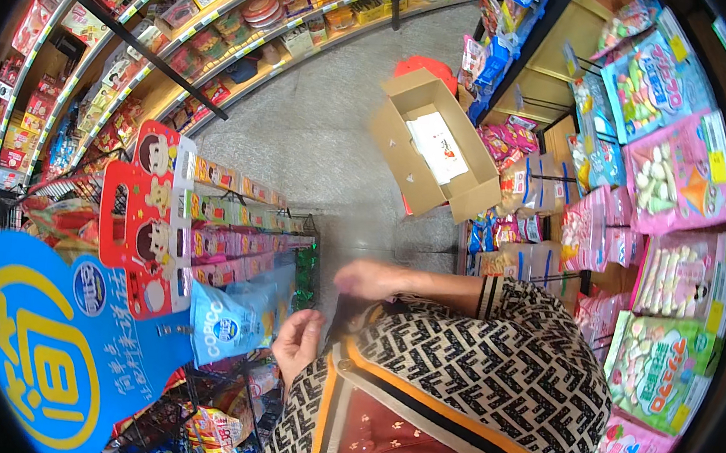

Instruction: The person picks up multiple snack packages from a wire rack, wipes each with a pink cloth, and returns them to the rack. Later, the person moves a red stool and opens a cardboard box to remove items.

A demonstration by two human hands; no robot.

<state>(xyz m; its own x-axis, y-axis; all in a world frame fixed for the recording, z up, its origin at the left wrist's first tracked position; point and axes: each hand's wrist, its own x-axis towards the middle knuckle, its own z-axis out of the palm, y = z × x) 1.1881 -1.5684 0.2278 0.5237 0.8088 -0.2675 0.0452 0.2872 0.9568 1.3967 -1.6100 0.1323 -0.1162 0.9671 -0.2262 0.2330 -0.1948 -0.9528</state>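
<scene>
My left hand (pixel 299 341) is at the lower middle, its fingers loosely curled and nothing visible in them. It is close to a light-blue snack bag (pixel 233 319) hanging at the end of a wire rack; whether they touch I cannot tell. My right hand (pixel 368 279) is in front of my body, blurred by motion; its fingers and anything in them cannot be made out. Beyond it stands an open cardboard box (pixel 396 141) with raised flaps. Inside the box lies a white package (pixel 439 147) with red print.
A red object (pixel 427 69) shows around the box on the grey floor (pixel 306 136). Bags of marshmallows (pixel 679 172) hang along the right. Curved-looking shelves (pixel 250 39) of packaged food line the upper left. A blue sign (pixel 56 354) and red display card (pixel 150 219) stick out at left.
</scene>
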